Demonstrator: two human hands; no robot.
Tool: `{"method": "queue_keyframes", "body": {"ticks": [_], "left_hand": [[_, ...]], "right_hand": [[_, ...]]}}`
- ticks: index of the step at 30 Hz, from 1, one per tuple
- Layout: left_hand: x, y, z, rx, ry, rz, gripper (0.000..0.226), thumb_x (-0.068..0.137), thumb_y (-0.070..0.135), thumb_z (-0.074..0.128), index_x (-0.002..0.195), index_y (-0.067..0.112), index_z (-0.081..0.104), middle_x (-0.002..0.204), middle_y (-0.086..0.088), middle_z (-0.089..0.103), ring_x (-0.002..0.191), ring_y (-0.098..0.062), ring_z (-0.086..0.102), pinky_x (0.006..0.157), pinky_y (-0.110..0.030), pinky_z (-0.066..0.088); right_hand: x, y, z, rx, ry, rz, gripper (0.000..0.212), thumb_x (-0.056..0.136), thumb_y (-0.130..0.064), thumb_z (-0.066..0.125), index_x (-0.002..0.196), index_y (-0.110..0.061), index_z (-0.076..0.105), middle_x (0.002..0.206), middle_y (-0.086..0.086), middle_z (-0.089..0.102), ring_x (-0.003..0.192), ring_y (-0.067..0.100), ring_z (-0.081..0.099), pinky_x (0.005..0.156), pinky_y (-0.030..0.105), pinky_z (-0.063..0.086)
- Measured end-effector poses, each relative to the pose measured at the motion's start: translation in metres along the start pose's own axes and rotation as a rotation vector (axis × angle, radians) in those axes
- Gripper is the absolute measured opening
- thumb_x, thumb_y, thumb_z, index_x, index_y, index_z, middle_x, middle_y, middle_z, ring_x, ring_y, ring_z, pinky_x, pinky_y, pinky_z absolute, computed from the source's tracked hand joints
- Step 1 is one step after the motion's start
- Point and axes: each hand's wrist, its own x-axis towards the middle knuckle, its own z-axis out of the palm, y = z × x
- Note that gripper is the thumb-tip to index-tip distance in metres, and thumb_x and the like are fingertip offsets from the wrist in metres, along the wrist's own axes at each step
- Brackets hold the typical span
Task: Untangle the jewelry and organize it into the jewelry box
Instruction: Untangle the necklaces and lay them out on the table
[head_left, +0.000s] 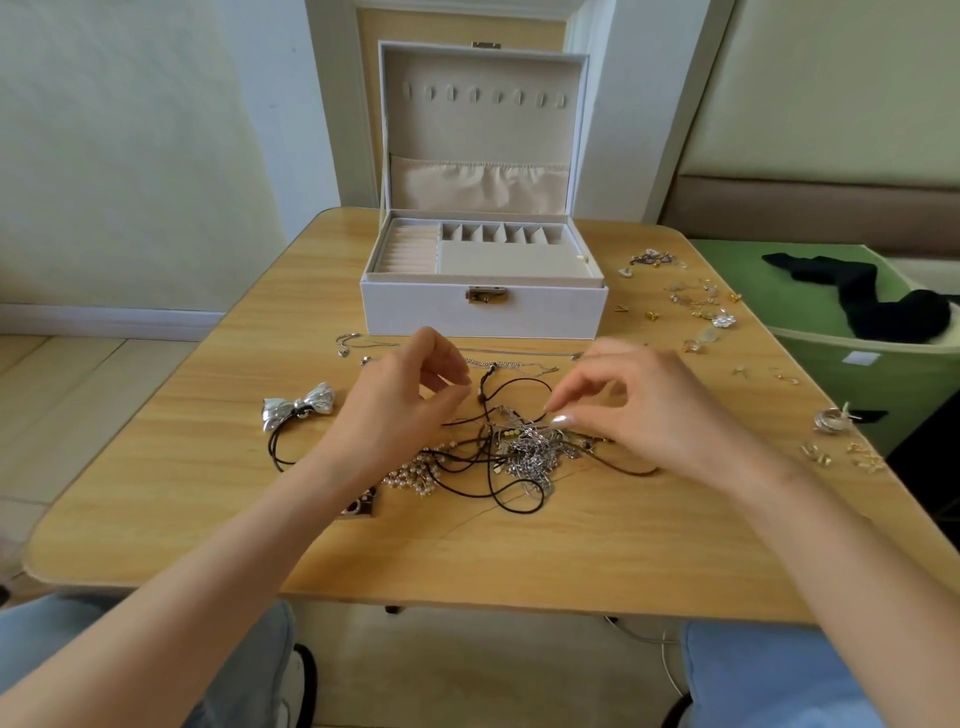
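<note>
A tangle of jewelry (524, 447) lies mid-table: dark cords, silver chains and a pearl strand (415, 475). My left hand (410, 400) hovers over its left side, thumb and fingers pinching a thin strand near a dark cord. Over the right side, my right hand (639, 410) pinches a fine chain at the top of the pile with thumb and forefinger. Behind the hands stands the white jewelry box (483, 306), lid up, its beige compartments and ring rolls showing nothing inside.
A silver bow (298, 408) on a dark cord lies left of the tangle. Thin silver chains (519, 358) stretch in front of the box. Several small earrings and charms (696, 306) are scattered on the table's right side. A green bin (841, 291) stands beyond the right edge.
</note>
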Motion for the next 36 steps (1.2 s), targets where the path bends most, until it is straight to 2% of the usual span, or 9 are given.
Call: {"method": "queue_keyframes", "body": {"ticks": [4,8,14,18,22,27,30,33,36], "left_hand": [[-0.005,-0.006,-0.006,0.083,-0.035,0.066,0.013,0.085,0.004,0.060,0.092,0.015,0.058,0.094,0.009,0.065,0.086,0.002,0.060,0.071,-0.018,0.049],[-0.011,-0.014,-0.009,0.212,-0.041,0.102,0.019,0.077,0.023,0.073,0.084,0.022,0.055,0.090,0.008,0.058,0.085,-0.011,0.056,0.073,-0.031,0.048],[-0.020,-0.016,-0.012,0.285,-0.232,0.274,0.043,0.064,0.068,0.060,0.087,0.031,0.059,0.091,0.019,0.052,0.089,0.001,0.046,0.073,-0.012,0.037],[-0.023,-0.015,-0.010,0.316,-0.268,0.286,0.018,0.076,0.043,0.070,0.079,0.033,0.055,0.090,0.016,0.052,0.088,-0.001,0.044,0.070,-0.014,0.035],[-0.020,-0.015,-0.019,0.213,-0.287,0.250,0.020,0.077,0.029,0.073,0.072,0.032,0.053,0.084,0.015,0.059,0.082,0.001,0.050,0.069,-0.013,0.039],[-0.017,-0.013,-0.030,0.016,-0.295,0.134,0.020,0.078,0.040,0.064,0.081,0.020,0.061,0.077,0.009,0.067,0.075,-0.004,0.059,0.069,-0.019,0.048],[-0.014,-0.016,-0.039,-0.011,-0.294,0.124,0.013,0.084,0.031,0.062,0.088,0.018,0.063,0.086,0.008,0.071,0.082,-0.006,0.065,0.076,-0.028,0.053],[-0.011,-0.019,-0.050,0.004,-0.222,0.128,0.008,0.084,0.012,0.066,0.084,0.019,0.064,0.085,0.014,0.069,0.079,-0.003,0.062,0.071,-0.022,0.050],[-0.012,-0.019,-0.060,0.078,-0.322,0.113,0.016,0.079,0.013,0.072,0.076,0.025,0.061,0.077,0.015,0.064,0.071,-0.004,0.057,0.061,-0.013,0.041]], "right_hand": [[0.001,-0.010,0.026,-0.021,0.066,-0.060,0.002,0.082,-0.027,0.069,0.083,-0.027,0.071,0.076,-0.010,0.059,0.071,0.003,0.052,0.068,0.027,0.043],[0.007,-0.008,0.037,-0.052,0.131,0.057,0.009,0.086,-0.034,0.065,0.085,-0.026,0.068,0.061,-0.010,0.057,0.060,0.005,0.051,0.062,0.027,0.043],[0.017,-0.015,0.037,-0.067,-0.042,0.185,0.018,0.077,-0.032,0.072,0.066,-0.030,0.059,0.061,-0.013,0.054,0.067,0.009,0.052,0.063,0.026,0.041],[0.017,-0.017,0.028,0.211,-0.084,0.250,0.010,0.077,-0.022,0.073,0.070,-0.019,0.067,0.066,-0.011,0.062,0.067,0.006,0.055,0.070,0.028,0.047],[0.014,-0.019,0.012,0.542,-0.069,0.324,0.012,0.083,-0.006,0.064,0.074,-0.011,0.058,0.074,0.004,0.069,0.059,0.004,0.056,0.056,0.018,0.042],[0.014,-0.014,0.010,0.696,-0.019,0.359,0.014,0.084,-0.002,0.063,0.074,-0.010,0.056,0.074,0.008,0.070,0.060,0.009,0.059,0.056,0.020,0.045],[0.013,-0.009,0.015,0.471,0.039,0.288,0.008,0.081,-0.007,0.070,0.078,-0.010,0.063,0.075,0.003,0.068,0.060,0.006,0.058,0.054,0.017,0.045],[0.011,-0.017,0.020,0.235,0.144,0.071,0.010,0.077,-0.009,0.073,0.079,-0.018,0.069,0.074,-0.009,0.062,0.060,0.002,0.048,0.058,0.016,0.039],[0.005,-0.036,0.031,0.211,0.048,-0.187,0.011,0.078,-0.013,0.072,0.078,-0.023,0.071,0.076,-0.010,0.059,0.065,0.004,0.048,0.062,0.016,0.037]]}}
